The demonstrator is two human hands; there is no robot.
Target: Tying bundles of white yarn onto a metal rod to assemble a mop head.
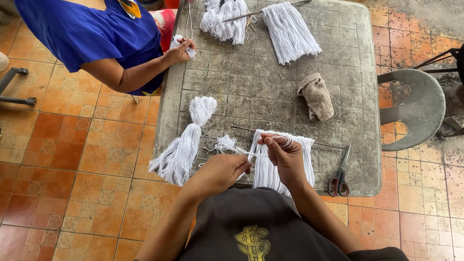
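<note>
Head view: at near edge of grey square plastic table (357, 58), left hand (220, 171) and right hand (285, 154) both pinched shut on white cotton strands (278, 166) hung from thin rod (241, 129), mid-knot. Red-handled scissors (340, 174) right; tied white tassel (181, 145) left.
</note>
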